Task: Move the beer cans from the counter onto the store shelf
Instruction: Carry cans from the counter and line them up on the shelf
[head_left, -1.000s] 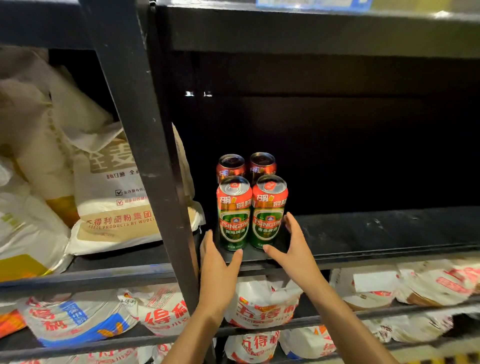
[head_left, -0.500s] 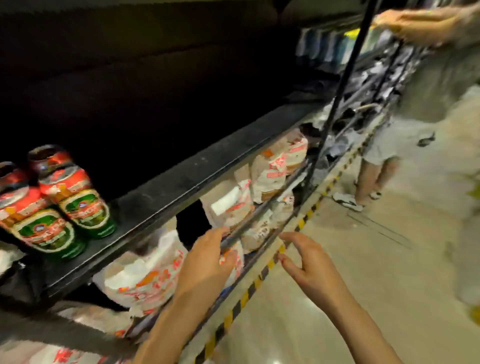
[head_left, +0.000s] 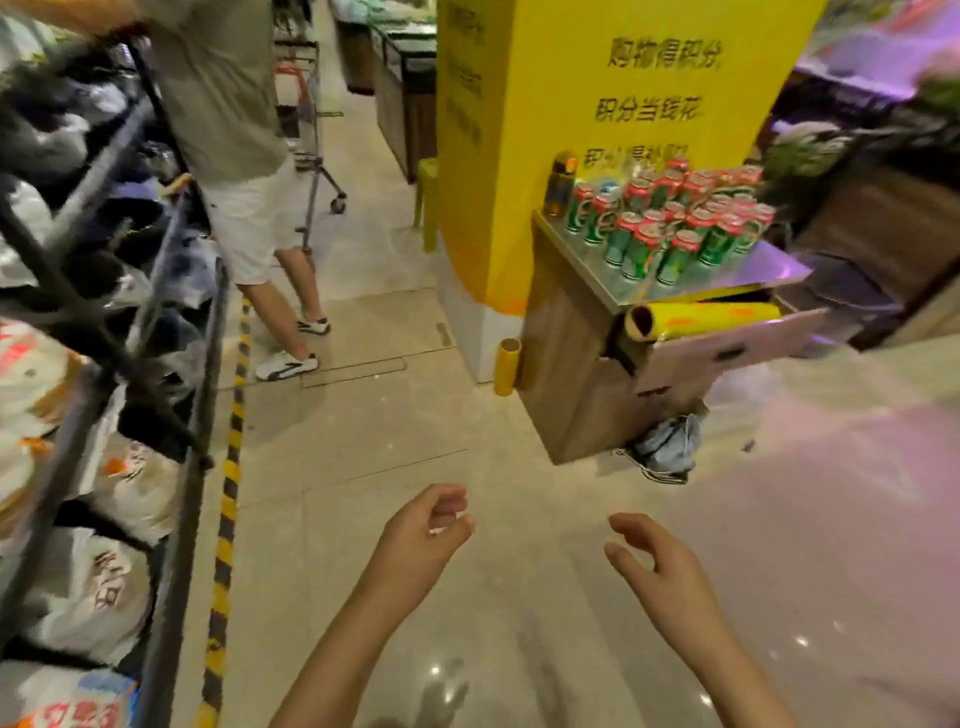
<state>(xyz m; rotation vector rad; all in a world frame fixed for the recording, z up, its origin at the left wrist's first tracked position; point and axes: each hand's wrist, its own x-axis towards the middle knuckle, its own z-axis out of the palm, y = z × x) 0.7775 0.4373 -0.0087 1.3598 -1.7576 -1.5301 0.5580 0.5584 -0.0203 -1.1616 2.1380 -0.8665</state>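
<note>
Pale floor tiles lie under both of mine: left hand and right hand loosely curled, holding nothing. Ahead and rightward, the beer cans stand upright, clustered toward the worktop's front edge, nearer my right hand.

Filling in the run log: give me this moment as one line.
left hand: empty, loosely curled | right hand: empty, open | beer cans: on counter ahead | shelf: at left
</note>
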